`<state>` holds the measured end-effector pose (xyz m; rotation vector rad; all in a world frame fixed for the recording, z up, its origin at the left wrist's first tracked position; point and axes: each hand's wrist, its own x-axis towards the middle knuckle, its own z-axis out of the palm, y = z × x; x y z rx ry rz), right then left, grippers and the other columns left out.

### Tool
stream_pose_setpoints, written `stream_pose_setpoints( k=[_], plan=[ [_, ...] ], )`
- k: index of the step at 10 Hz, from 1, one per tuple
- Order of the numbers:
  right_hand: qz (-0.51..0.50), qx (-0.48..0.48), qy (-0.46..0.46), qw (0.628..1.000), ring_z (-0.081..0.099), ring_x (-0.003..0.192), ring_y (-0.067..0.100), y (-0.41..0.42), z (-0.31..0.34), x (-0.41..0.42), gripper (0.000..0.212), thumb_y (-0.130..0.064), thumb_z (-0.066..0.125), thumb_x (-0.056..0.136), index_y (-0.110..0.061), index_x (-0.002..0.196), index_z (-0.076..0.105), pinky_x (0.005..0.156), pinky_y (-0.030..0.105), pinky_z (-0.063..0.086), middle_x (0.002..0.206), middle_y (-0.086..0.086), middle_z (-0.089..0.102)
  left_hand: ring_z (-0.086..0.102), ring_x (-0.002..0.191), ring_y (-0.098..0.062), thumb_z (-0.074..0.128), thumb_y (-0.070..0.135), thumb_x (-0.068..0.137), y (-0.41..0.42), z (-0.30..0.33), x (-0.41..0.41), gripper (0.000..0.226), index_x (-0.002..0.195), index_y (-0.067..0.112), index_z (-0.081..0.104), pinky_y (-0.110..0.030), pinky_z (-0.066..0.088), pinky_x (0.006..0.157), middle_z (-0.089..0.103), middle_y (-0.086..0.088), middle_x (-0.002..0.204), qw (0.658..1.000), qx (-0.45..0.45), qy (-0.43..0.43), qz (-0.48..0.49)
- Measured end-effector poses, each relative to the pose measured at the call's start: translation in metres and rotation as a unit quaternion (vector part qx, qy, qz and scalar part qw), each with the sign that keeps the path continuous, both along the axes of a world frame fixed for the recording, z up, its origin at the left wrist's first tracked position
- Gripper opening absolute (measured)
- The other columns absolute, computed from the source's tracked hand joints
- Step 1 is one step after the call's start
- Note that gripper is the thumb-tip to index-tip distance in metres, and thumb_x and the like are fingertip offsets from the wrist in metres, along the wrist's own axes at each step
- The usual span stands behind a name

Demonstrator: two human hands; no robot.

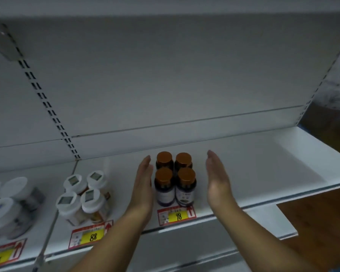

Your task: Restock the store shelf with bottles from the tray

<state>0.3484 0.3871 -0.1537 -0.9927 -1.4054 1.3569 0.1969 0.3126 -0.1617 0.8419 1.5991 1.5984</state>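
In the head view, a white store shelf [263, 165] ran across the frame, with a plain white back panel behind it and a slotted upright [47, 107] slanting down on the left. Four dark bottles with orange caps [174, 178] stood upright near the shelf's front edge, packed two by two and touching one another. Below them, on the shelf lip, sat a red and yellow price tag reading 98 [176, 215].

The left hand [142, 191] was flat and fully open, fingers straight and together, its palm facing the left side of the bottle group; it lay against or just beside the front left bottle, and contact could not be told for certain. The right hand [218, 179] was likewise flat and open, palm turned toward the group, but stood clearly apart from the right-hand bottles with bare shelf showing between. Neither hand gripped anything.

To the left of the left hand stood a cluster of four white-capped bottles [82, 195], also two by two, above a price tag reading 88 [90, 236]. Farther left, at the frame edge, more white-lidded containers [8, 205] stood blurred. To the right of the orange-capped group the shelf lay bare. A brown floor [318, 222] showed at lower right. The tray was not in view.
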Motion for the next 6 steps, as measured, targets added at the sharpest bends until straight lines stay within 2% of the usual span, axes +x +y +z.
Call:
stream_pose_setpoints(
  k=[1, 2, 3, 4, 5, 6],
  plan=[
    [0.093, -0.039, -0.044, 0.994, 0.037, 0.126, 0.002, -0.002, -0.020, -0.018, 0.067, -0.068, 0.034, 0.084, -0.034, 0.141, 0.031, 0.105, 0.025, 0.031, 0.148, -0.008, 0.038, 0.063, 0.113, -0.024, 0.039, 0.064, 0.086, 0.009, -0.012, 0.006, 0.054, 0.123, 0.031, 0.058, -0.043, 0.052, 0.092, 0.065, -0.004, 0.126, 0.994, -0.011, -0.100, -0.048],
    [0.123, -0.054, -0.006, 0.991, 0.059, 0.112, 0.013, 0.006, -0.023, -0.025, 0.051, -0.062, 0.033, 0.086, -0.034, 0.125, 0.052, 0.102, 0.046, 0.046, 0.124, -0.004, 0.062, 0.073, 0.086, -0.018, 0.041, 0.066, 0.083, 0.010, -0.013, 0.022, 0.046, 0.097, 0.035, 0.073, -0.023, 0.058, 0.057, 0.077, -0.002, 0.095, 0.991, -0.035, -0.130, 0.025],
    [0.104, -0.065, 0.027, 0.992, 0.064, 0.104, 0.012, 0.011, -0.023, -0.031, 0.040, -0.054, 0.033, 0.090, -0.037, 0.115, 0.059, 0.097, 0.047, 0.050, 0.113, -0.006, 0.067, 0.074, 0.079, -0.015, 0.040, 0.062, 0.086, 0.012, -0.019, 0.025, 0.043, 0.105, 0.036, 0.068, -0.020, 0.056, 0.050, 0.077, 0.002, 0.090, 0.990, -0.033, -0.116, 0.079],
    [0.118, -0.068, 0.014, 0.991, 0.063, 0.107, 0.013, 0.010, -0.022, -0.033, 0.042, -0.057, 0.031, 0.089, -0.038, 0.116, 0.058, 0.096, 0.043, 0.050, 0.116, -0.006, 0.066, 0.073, 0.079, -0.012, 0.037, 0.061, 0.088, 0.010, -0.011, 0.031, 0.044, 0.113, 0.034, 0.062, -0.018, 0.055, 0.051, 0.077, 0.007, 0.091, 0.988, -0.051, -0.109, 0.093],
    [0.126, -0.108, -0.001, 0.986, 0.064, 0.104, 0.009, 0.019, -0.028, -0.029, 0.039, -0.056, 0.036, 0.091, -0.036, 0.111, 0.063, 0.087, 0.031, 0.050, 0.113, -0.007, 0.068, 0.059, 0.116, -0.011, 0.033, 0.052, 0.095, 0.003, -0.008, 0.025, 0.042, 0.127, 0.033, 0.053, -0.029, 0.049, 0.094, 0.062, 0.010, 0.128, 0.987, -0.068, -0.086, 0.117],
    [0.113, -0.031, -0.083, 0.990, 0.043, 0.129, 0.010, 0.038, -0.008, -0.009, 0.043, -0.044, 0.031, 0.098, -0.029, 0.136, 0.046, 0.106, 0.025, 0.027, 0.144, -0.006, 0.045, 0.039, 0.132, -0.015, 0.035, 0.037, 0.098, -0.023, 0.017, 0.001, 0.025, 0.119, 0.038, 0.050, -0.039, 0.027, 0.115, 0.045, 0.006, 0.143, 0.988, -0.039, 0.020, 0.150]
  ],
)
